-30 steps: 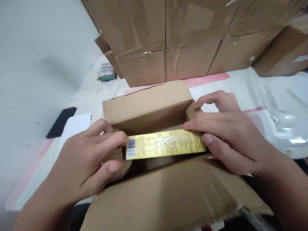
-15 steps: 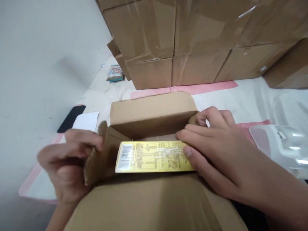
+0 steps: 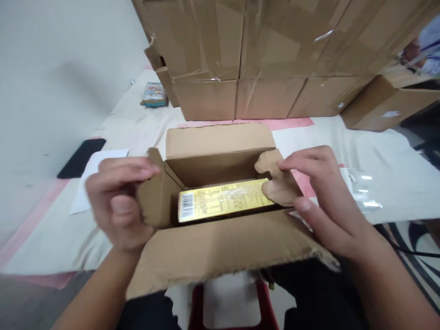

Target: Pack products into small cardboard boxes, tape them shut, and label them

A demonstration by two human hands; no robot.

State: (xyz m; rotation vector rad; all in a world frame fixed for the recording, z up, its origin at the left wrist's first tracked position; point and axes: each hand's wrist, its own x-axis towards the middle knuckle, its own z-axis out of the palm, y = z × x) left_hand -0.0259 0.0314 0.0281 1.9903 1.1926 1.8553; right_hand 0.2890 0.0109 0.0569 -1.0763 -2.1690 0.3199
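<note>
An open cardboard box sits in front of me with its flaps spread. Inside lies a long yellow packet with a barcode at its left end. My left hand is closed on the box's left side flap, fingers over its top edge. My right hand pinches the right side flap, which leans over the packet's right end.
Taped cardboard boxes are stacked at the back. A black phone and white paper lie at the left, a small colourful pack near the wall, a clear plastic bag at the right. A red stool shows below.
The yellow packet has gone down into the box. My right hand left the packet and took the right side flap. My left hand keeps hold of the left flap.
</note>
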